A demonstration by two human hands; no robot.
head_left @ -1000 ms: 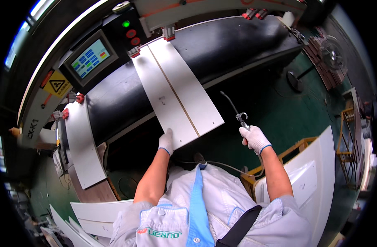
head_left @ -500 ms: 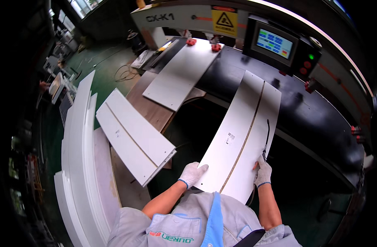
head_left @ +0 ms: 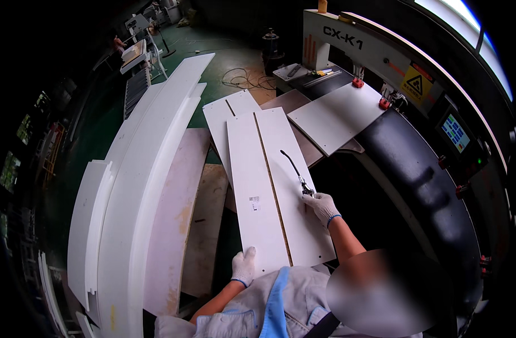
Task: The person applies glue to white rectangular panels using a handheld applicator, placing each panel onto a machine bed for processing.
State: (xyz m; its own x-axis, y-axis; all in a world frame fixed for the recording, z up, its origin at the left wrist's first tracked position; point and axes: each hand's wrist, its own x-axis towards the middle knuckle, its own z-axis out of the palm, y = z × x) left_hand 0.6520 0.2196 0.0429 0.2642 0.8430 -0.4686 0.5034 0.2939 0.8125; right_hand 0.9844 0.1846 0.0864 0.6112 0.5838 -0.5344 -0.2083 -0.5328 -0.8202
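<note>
A long white panel (head_left: pixel 248 163) with a dark lengthwise groove, small holes near its ends and a small label stretches away from my body. My left gloved hand (head_left: pixel 244 266) grips its near left edge, thumb on the top face. Over its right side, my right gloved hand (head_left: pixel 324 208) is closed around an air blow gun (head_left: pixel 307 188), whose thin bent black nozzle points up the panel. Part of the right hand's fingers is hidden. The panel's far end overlaps another grooved white panel (head_left: pixel 216 119); whether they touch I cannot tell.
Several long white boards (head_left: pixel 156 124) stand stacked at the left, beside a pale worn board (head_left: pixel 176 225). On the right is a machine with a black bed (head_left: pixel 421 174), red-tipped clamps and a control screen (head_left: pixel 456 133). Another white panel (head_left: pixel 339 117) lies under its clamps.
The held panel has swung left, away from the machine bed, to above the other grooved panel. My right hand has moved farther up it with the blow gun. The view has turned left.
</note>
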